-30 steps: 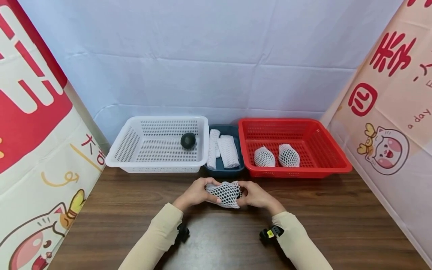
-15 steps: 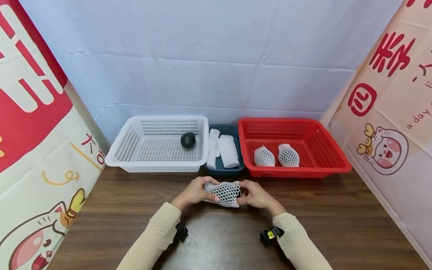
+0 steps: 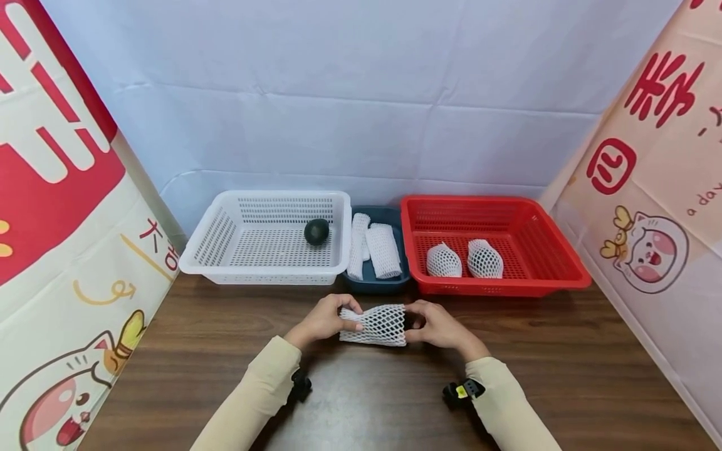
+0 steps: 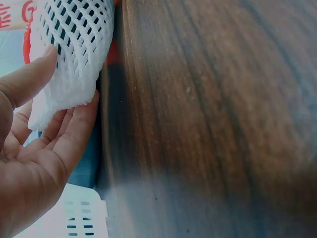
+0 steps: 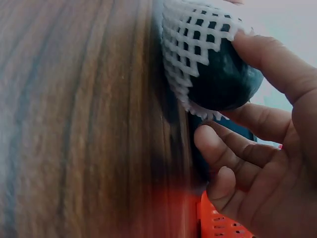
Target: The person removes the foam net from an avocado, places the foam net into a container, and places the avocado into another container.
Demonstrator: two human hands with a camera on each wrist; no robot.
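A white foam net sleeve (image 3: 379,327) lies sideways between both hands over the table. Its closed-in end is pinched by the left hand (image 3: 328,318), thumb on top and fingers beneath, as the left wrist view shows. Inside the sleeve sits a dark green avocado (image 5: 229,79), its rounded end bare at the sleeve's mouth. At that mouth the right hand (image 3: 437,324) holds the net's edge, thumb on one side and forefinger on the other, both against the avocado. The other right fingers curl loosely below it.
Behind the hands stand a white basket (image 3: 265,270) with one bare avocado (image 3: 316,232), a dark blue tray (image 3: 375,286) with several foam sleeves (image 3: 385,250), and a red basket (image 3: 496,287) with two net-wrapped fruits (image 3: 444,260). Cloth hangs around the back and sides.
The sleeve is stretched longer to the right, its mouth now straighter and covering more of the avocado in the head view. The right hand has shifted slightly right; the left hand stays nearly in place.
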